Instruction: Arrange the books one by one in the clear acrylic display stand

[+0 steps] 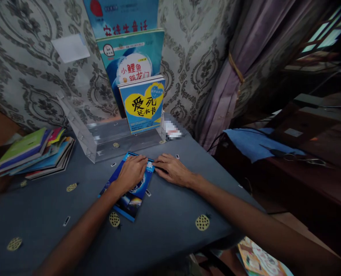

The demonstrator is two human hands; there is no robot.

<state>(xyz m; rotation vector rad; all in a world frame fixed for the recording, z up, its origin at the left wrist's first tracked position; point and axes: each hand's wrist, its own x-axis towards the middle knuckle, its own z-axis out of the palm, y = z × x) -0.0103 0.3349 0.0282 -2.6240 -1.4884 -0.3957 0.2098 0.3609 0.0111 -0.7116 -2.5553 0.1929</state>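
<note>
A dark blue book [134,205] lies tilted on the cloth-covered table. My left hand [131,172] rests palm down across its cover, fingers stretched toward the top edge and hiding much of the picture. At the book's upper right corner is my right hand [173,170], lying low over the cloth. Its fingers point left and their tips touch or nearly touch the corner; whether they press on it I cannot tell. Just beyond both hands stands a clear plastic rack [124,143], with a blue book bearing a yellow heart [143,105] upright at its right end.
Behind the heart book stand a green-blue book [156,50] and a taller blue book [130,15]. Several books are piled in a stack [35,153] at the left. A purple curtain [230,76] hangs beyond the table's right edge. Below that edge lies a colourful book [259,257].
</note>
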